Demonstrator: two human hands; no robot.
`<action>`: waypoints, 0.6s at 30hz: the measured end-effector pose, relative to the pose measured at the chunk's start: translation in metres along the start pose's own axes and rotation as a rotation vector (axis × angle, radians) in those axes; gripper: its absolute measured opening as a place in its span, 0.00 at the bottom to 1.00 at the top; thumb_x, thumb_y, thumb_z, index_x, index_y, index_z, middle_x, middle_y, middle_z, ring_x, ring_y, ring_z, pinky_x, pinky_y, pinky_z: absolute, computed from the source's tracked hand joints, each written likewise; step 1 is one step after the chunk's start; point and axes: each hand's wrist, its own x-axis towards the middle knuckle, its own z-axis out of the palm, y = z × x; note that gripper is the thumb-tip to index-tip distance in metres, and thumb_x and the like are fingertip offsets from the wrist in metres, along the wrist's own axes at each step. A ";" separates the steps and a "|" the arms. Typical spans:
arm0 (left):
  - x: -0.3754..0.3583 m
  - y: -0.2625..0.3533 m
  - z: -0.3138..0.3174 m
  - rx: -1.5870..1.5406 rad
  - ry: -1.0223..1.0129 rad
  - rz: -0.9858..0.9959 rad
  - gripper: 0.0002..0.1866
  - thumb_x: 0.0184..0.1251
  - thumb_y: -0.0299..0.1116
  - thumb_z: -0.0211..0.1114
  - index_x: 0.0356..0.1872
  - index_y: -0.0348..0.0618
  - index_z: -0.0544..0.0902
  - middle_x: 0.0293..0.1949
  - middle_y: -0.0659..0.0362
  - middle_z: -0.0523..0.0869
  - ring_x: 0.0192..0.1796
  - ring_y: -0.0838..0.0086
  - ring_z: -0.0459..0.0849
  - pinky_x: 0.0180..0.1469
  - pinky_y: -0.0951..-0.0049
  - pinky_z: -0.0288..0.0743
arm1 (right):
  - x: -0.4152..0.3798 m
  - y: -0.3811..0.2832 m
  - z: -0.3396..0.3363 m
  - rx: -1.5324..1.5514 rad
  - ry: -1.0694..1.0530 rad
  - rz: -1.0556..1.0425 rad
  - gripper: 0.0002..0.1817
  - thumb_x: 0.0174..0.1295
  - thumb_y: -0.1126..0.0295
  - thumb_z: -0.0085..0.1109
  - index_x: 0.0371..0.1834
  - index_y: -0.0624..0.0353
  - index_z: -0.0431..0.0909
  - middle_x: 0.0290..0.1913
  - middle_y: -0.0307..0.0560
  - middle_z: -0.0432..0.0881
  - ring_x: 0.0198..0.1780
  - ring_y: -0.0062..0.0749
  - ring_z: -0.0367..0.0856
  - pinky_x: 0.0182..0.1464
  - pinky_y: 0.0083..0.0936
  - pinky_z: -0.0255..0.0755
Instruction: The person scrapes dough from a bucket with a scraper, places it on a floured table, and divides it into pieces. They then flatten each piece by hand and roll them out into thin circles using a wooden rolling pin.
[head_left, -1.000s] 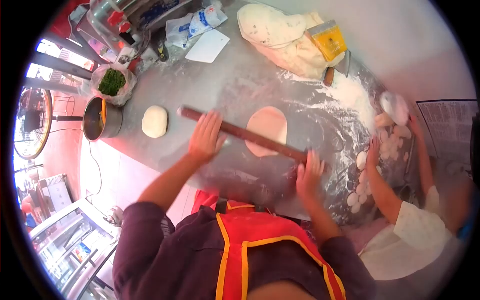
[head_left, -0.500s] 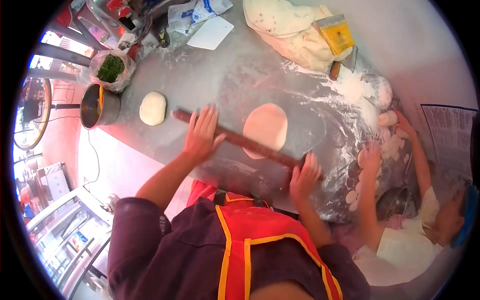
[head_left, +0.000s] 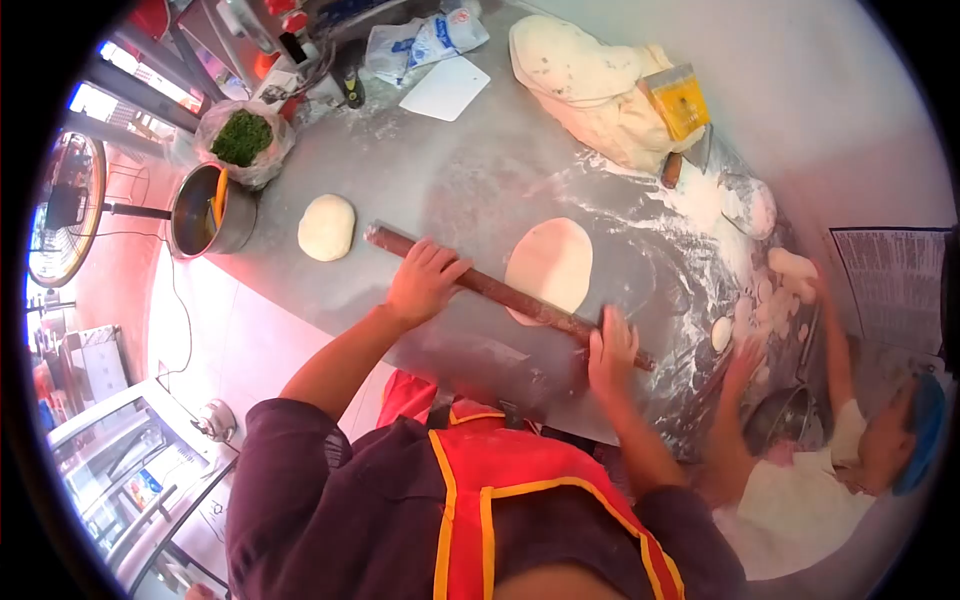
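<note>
A long brown rolling pin [head_left: 500, 291] lies slantwise across the near part of a flat oval of dough [head_left: 556, 262] on the floured grey worktop [head_left: 420, 170]. My left hand [head_left: 425, 283] is curled over the pin left of the dough, with its fingers bent. Toward the pin's other end, my right hand [head_left: 613, 352] rests on it, fingers partly blurred. Part of the dough's near edge shows on my side of the pin. Left of the pin's tip sits a round dough ball [head_left: 327, 228].
At right, a co-worker's hands [head_left: 742, 362] are among several small dough pieces [head_left: 765, 310]. A big dough mass [head_left: 580, 85] lies at the back beside a yellow-handled scraper [head_left: 678, 103]. A metal pot [head_left: 235, 222] and a bag of chopped greens [head_left: 242, 138] stand left.
My left fingers have gone from stretched out to curled over the pin. The pin lies slightly nearer me on the dough. The co-worker's nearer hand has moved closer to their body. The view has shifted slightly.
</note>
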 end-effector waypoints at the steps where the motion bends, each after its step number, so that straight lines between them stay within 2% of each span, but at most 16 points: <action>1: -0.001 -0.003 0.006 -0.031 0.021 0.009 0.22 0.54 0.38 0.68 0.52 0.48 0.79 0.47 0.55 0.80 0.54 0.61 0.78 0.63 0.58 0.67 | 0.023 -0.008 0.000 0.135 0.040 0.025 0.32 0.71 0.59 0.52 0.74 0.64 0.60 0.71 0.62 0.66 0.72 0.55 0.63 0.74 0.47 0.53; 2: -0.002 -0.005 0.008 -0.060 0.044 0.018 0.19 0.52 0.35 0.68 0.47 0.49 0.80 0.42 0.57 0.80 0.50 0.62 0.78 0.59 0.60 0.70 | 0.064 -0.016 0.002 0.269 0.080 0.047 0.33 0.69 0.58 0.56 0.73 0.65 0.62 0.70 0.64 0.67 0.71 0.54 0.66 0.72 0.44 0.58; 4: -0.006 0.007 -0.001 -0.041 0.097 0.001 0.16 0.50 0.33 0.67 0.43 0.47 0.80 0.38 0.57 0.79 0.47 0.62 0.78 0.54 0.60 0.71 | 0.138 -0.023 0.013 0.438 0.128 0.058 0.34 0.64 0.56 0.63 0.68 0.67 0.67 0.62 0.65 0.75 0.63 0.51 0.74 0.66 0.40 0.64; 6: -0.022 0.023 -0.013 -0.028 0.086 -0.031 0.13 0.50 0.31 0.64 0.40 0.46 0.80 0.36 0.57 0.78 0.43 0.61 0.78 0.50 0.61 0.71 | 0.197 -0.039 0.007 0.555 -0.248 0.266 0.25 0.57 0.60 0.69 0.55 0.62 0.79 0.48 0.57 0.84 0.52 0.45 0.81 0.58 0.40 0.70; 9: -0.057 0.039 -0.021 -0.051 0.104 -0.114 0.14 0.50 0.32 0.65 0.40 0.46 0.80 0.36 0.58 0.78 0.44 0.62 0.78 0.49 0.60 0.71 | 0.226 -0.086 0.004 0.454 -0.741 -0.013 0.16 0.51 0.62 0.71 0.41 0.58 0.84 0.37 0.47 0.85 0.43 0.35 0.81 0.45 0.36 0.74; 10: -0.066 0.042 -0.020 -0.044 0.096 -0.124 0.13 0.51 0.32 0.64 0.41 0.46 0.79 0.36 0.58 0.78 0.44 0.63 0.78 0.49 0.61 0.71 | 0.227 -0.102 0.026 0.373 -0.604 -0.563 0.13 0.50 0.62 0.70 0.36 0.56 0.85 0.34 0.48 0.84 0.40 0.40 0.81 0.43 0.37 0.75; 12: -0.075 0.050 -0.024 -0.064 0.056 -0.153 0.16 0.48 0.33 0.67 0.41 0.46 0.80 0.37 0.59 0.80 0.43 0.63 0.79 0.48 0.61 0.73 | 0.212 -0.150 0.051 0.242 -0.532 -0.940 0.11 0.49 0.62 0.68 0.32 0.54 0.86 0.32 0.50 0.84 0.38 0.47 0.82 0.41 0.38 0.76; 14: -0.080 0.053 -0.027 -0.067 0.031 -0.176 0.17 0.46 0.34 0.69 0.41 0.46 0.80 0.38 0.59 0.80 0.42 0.63 0.79 0.48 0.61 0.73 | 0.190 -0.205 0.034 0.165 -0.721 -0.630 0.12 0.50 0.61 0.67 0.34 0.56 0.85 0.34 0.52 0.83 0.38 0.52 0.81 0.41 0.38 0.76; 17: -0.081 0.053 -0.028 -0.038 0.018 -0.180 0.17 0.46 0.33 0.69 0.41 0.47 0.80 0.38 0.59 0.80 0.42 0.63 0.79 0.49 0.61 0.71 | 0.210 -0.160 0.039 0.451 -0.351 -0.386 0.10 0.53 0.64 0.63 0.29 0.59 0.81 0.31 0.53 0.82 0.37 0.49 0.81 0.38 0.40 0.74; 18: -0.080 0.049 -0.025 -0.020 0.017 -0.170 0.17 0.47 0.33 0.68 0.41 0.47 0.80 0.38 0.59 0.80 0.42 0.63 0.79 0.50 0.61 0.71 | 0.203 -0.136 0.034 0.447 -0.339 -0.262 0.11 0.54 0.63 0.64 0.30 0.60 0.80 0.30 0.54 0.81 0.36 0.48 0.81 0.38 0.39 0.73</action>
